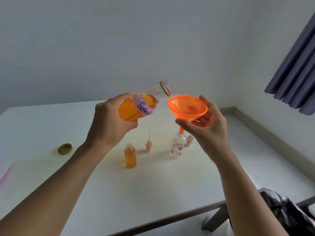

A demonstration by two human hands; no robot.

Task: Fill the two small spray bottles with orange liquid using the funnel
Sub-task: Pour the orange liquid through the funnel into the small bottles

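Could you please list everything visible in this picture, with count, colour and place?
Big bottle: one, clear with orange liquid, open, tilted toward funnel, in left hand.
Funnel: one, orange, spout in flowered bottle's neck.
Flowered bottle: one, clear, looks empty, table centre-right.
Filled bottle: one, orange, uncapped, table centre.
Spray tops: two, pinkish, one between the small bottles, one behind the flowered bottle.
Cap: one, gold, table left.
Table: one, white.
Curtain: one, purple, upper right.
Hands: left grips big bottle; right steadies funnel.
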